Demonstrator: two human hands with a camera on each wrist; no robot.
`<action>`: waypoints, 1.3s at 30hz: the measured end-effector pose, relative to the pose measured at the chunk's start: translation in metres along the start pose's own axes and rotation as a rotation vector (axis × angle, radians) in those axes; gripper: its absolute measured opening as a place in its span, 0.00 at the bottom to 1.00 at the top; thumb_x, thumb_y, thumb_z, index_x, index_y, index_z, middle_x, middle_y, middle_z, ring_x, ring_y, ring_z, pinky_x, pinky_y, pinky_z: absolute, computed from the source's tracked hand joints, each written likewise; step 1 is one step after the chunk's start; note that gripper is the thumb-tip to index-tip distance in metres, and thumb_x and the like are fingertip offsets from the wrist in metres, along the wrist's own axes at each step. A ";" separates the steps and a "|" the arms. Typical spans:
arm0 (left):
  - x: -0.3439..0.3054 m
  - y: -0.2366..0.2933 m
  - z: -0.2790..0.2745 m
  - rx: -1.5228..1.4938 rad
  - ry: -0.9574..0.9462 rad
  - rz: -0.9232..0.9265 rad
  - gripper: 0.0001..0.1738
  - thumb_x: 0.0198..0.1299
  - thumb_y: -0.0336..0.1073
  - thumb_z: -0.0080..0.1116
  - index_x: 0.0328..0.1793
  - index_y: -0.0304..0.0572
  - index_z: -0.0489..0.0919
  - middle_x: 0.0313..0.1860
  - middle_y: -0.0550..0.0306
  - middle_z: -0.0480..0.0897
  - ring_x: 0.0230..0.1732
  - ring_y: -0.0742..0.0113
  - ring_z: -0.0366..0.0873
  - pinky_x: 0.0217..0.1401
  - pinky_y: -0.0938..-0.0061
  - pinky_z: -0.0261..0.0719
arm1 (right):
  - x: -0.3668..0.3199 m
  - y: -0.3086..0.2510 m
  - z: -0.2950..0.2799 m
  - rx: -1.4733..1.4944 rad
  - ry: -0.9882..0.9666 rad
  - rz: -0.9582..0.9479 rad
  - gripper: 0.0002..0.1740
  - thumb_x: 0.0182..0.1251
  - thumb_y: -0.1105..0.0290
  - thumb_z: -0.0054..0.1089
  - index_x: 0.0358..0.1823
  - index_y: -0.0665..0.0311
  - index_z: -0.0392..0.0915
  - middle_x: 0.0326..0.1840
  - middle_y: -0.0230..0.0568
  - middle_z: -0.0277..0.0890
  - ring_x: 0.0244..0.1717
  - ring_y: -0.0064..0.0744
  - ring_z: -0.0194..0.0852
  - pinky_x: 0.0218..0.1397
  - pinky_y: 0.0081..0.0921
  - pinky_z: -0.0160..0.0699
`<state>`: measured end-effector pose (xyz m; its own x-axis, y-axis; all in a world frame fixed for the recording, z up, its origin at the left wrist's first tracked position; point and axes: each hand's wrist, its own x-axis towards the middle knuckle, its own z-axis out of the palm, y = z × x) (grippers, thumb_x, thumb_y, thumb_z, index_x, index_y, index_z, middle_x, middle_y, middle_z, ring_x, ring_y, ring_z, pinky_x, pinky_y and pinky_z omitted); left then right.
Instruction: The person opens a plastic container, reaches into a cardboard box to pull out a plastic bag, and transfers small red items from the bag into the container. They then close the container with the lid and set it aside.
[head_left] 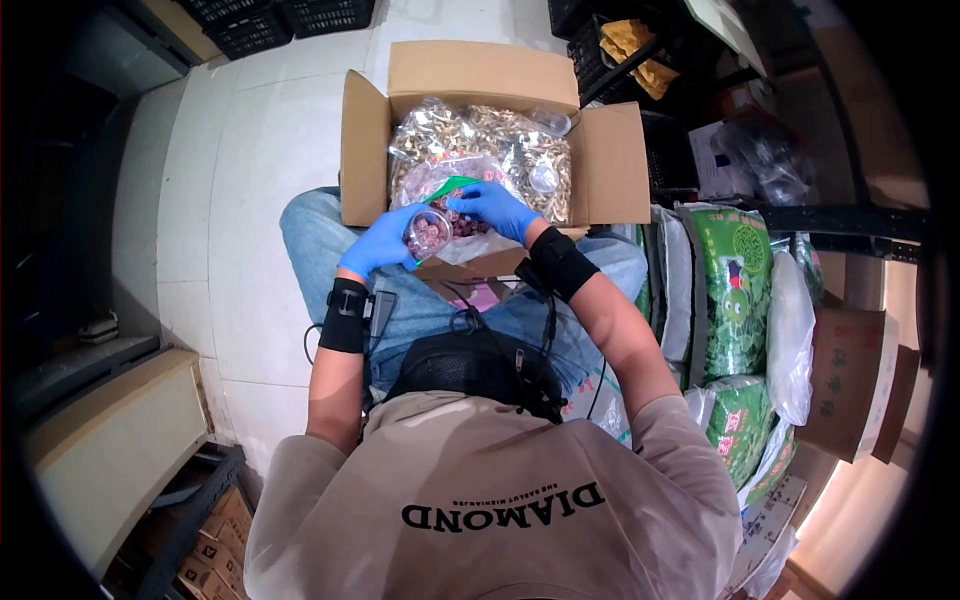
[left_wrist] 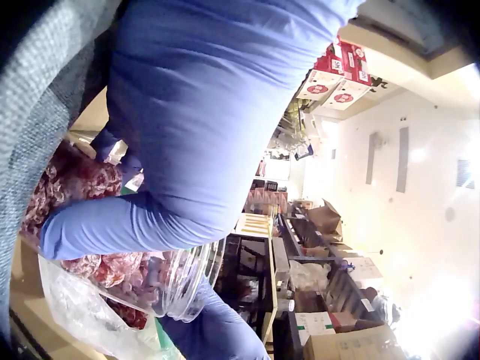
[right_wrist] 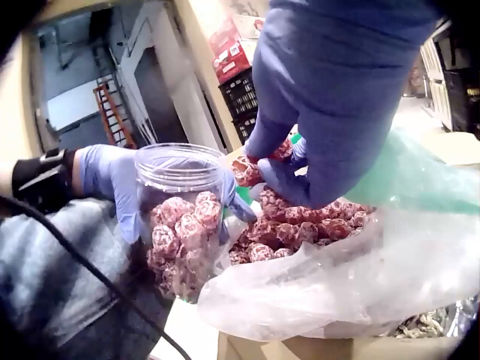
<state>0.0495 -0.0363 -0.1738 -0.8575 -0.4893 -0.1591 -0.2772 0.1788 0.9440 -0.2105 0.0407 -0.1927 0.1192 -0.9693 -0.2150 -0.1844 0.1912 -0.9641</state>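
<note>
A clear round jar point(right_wrist: 177, 225) partly filled with wrinkled reddish dried fruits is tilted in my blue-gloved left hand point(head_left: 383, 245), whose fingers curl around its side. Beside the jar lies an open clear plastic bag point(right_wrist: 300, 296) with a green top band, and more of the same fruits point(right_wrist: 289, 238) show inside it. My blue-gloved right hand point(head_left: 497, 211) is over the bag's mouth, close to the jar's rim. Between its thumb and fingers it pinches a dried fruit point(right_wrist: 246, 172); another fruit shows by the fingertips.
An open cardboard box point(head_left: 480, 70) stands in front of the knees, holding clear bags of brownish dried pieces point(head_left: 435, 130). At the right are stacked green printed sacks point(head_left: 738, 290) and a brown carton point(head_left: 845, 380). Black crates point(head_left: 325, 15) stand at the far edge of the tiled floor.
</note>
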 end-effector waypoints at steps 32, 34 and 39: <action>0.002 0.007 0.004 -0.025 0.048 -0.027 0.54 0.27 0.28 0.77 0.72 0.36 0.73 0.56 0.43 0.86 0.56 0.53 0.85 0.66 0.64 0.80 | -0.024 -0.056 0.039 -0.036 0.051 0.034 0.24 0.65 0.73 0.72 0.62 0.65 0.80 0.53 0.34 0.83 0.55 0.23 0.80 0.62 0.27 0.80; 0.002 0.004 0.004 -0.026 0.035 -0.028 0.53 0.27 0.28 0.77 0.71 0.36 0.74 0.55 0.43 0.86 0.56 0.54 0.85 0.65 0.64 0.80 | -0.028 -0.055 0.042 -0.269 0.072 -0.209 0.25 0.64 0.73 0.72 0.63 0.62 0.80 0.58 0.38 0.83 0.58 0.28 0.81 0.64 0.29 0.80; 0.005 -0.009 0.006 -0.004 0.029 -0.005 0.52 0.27 0.29 0.78 0.69 0.36 0.74 0.55 0.43 0.86 0.56 0.53 0.85 0.64 0.63 0.81 | -0.038 -0.070 0.047 -0.273 0.020 -0.183 0.24 0.68 0.75 0.64 0.66 0.61 0.79 0.61 0.41 0.82 0.60 0.31 0.82 0.65 0.30 0.80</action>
<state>0.0451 -0.0351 -0.1850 -0.8432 -0.5146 -0.1557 -0.2796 0.1725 0.9445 -0.1564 0.0716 -0.1244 0.1560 -0.9871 -0.0363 -0.4171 -0.0325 -0.9083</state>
